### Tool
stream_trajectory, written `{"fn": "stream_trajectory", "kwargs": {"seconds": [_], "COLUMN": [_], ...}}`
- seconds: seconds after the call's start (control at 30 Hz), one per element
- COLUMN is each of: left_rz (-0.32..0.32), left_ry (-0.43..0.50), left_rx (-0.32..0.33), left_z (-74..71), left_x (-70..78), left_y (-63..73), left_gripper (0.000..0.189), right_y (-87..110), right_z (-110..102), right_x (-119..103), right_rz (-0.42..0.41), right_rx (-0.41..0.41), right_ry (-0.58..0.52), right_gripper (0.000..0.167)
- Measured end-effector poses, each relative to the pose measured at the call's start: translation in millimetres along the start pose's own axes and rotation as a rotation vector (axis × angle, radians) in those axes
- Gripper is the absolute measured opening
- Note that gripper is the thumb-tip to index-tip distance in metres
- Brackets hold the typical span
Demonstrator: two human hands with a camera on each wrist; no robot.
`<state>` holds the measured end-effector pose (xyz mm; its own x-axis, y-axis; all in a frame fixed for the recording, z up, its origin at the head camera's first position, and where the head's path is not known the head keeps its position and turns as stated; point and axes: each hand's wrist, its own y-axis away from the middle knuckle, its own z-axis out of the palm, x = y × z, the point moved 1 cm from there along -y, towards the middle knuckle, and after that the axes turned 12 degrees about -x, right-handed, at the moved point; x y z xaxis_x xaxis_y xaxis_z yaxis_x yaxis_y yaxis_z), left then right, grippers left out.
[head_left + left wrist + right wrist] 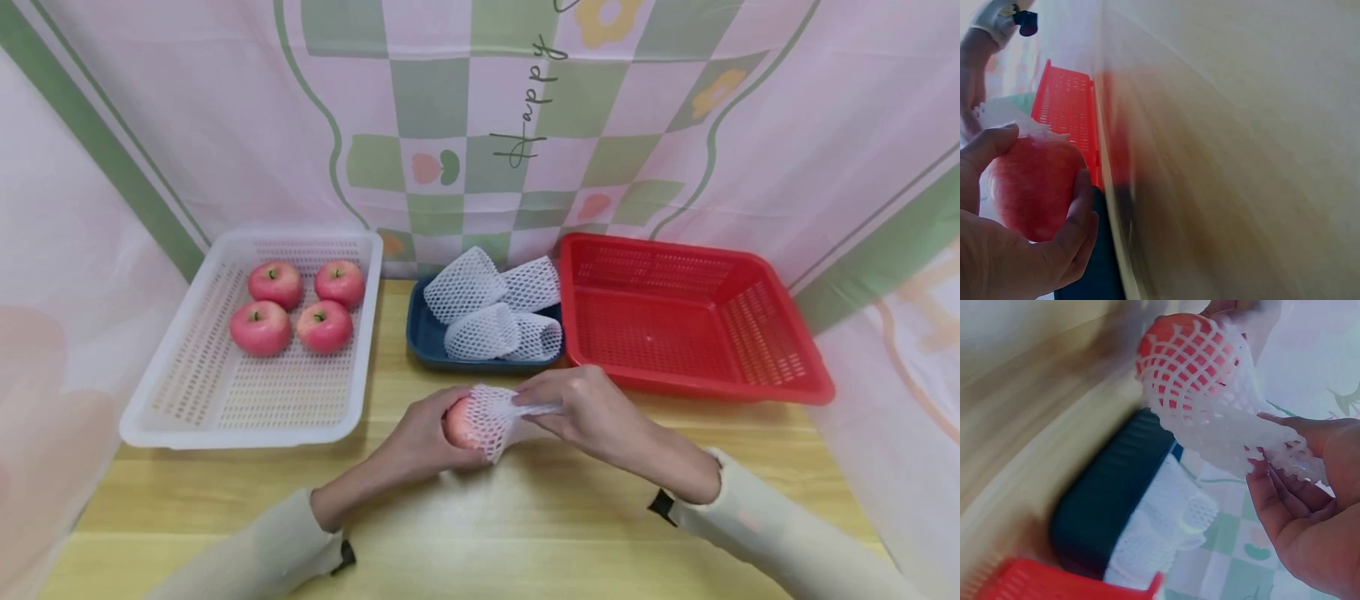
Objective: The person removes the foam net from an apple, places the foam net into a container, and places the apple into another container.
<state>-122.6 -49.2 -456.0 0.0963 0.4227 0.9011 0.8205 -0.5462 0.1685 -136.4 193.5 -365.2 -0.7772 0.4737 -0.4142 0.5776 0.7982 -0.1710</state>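
A red apple sits in my left hand, whose fingers and thumb curl round it. White foam net covers the apple's right side in the head view; part of the red skin on the left stays bare. My right hand pinches the gathered loose end of that net, to the right of the apple. In the right wrist view the net stretches from the apple to the right fingertips. Both hands are above the table, in front of the blue tray.
A white basket on the left holds several apples. Behind the hands, a dark blue tray contains several foam nets. Touching or nearly touching its right side is a red basket. Patterned cloth hangs behind the wooden table.
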Motion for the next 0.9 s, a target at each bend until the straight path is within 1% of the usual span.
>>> {"fn": "stream_trajectory", "kwargs": {"seconds": [0.23, 0.43, 0.53, 0.7, 0.8, 0.9], "left_rz": [0.038, 0.035, 0.040, 0.059, 0.047, 0.040], "left_ry": [-0.051, -0.056, -0.056, -0.019, 0.021, 0.028], "left_rx": [-0.022, -0.040, -0.045, -0.062, -0.049, -0.025], "left_z": [3.7, 3.5, 1.9, 0.8, 0.3, -0.8], "left_x": [0.1, 2.7, 4.1, 2.1, 0.7, 2.1], "left_y": [-1.5, -2.1, -3.4, -2.8, -0.7, 1.3], "left_gripper": [0.080, 0.080, 0.079, 0.076, 0.076, 0.078], "right_y": [-9.9, -17.9, -21.2, -30.1, -36.8, -43.4], "right_z": [-2.0, -7.1, -11.1, -20.5, -28.0, -35.1], "right_x": [-12.9, -17.9, -20.8, -29.1, -32.1, -31.2], "right_rz": [-0.097, -0.139, -0.159, -0.184, -0.181, -0.164], "right_rx": [-0.038, -0.017, -0.020, -0.007, 0.012, 0.018], "right_ry": [0.076, 0.134, 0.166, 0.149, 0.131, 0.123], "right_gripper": [0.033, 0.031, 0.029, 0.031, 0.034, 0.036]}}
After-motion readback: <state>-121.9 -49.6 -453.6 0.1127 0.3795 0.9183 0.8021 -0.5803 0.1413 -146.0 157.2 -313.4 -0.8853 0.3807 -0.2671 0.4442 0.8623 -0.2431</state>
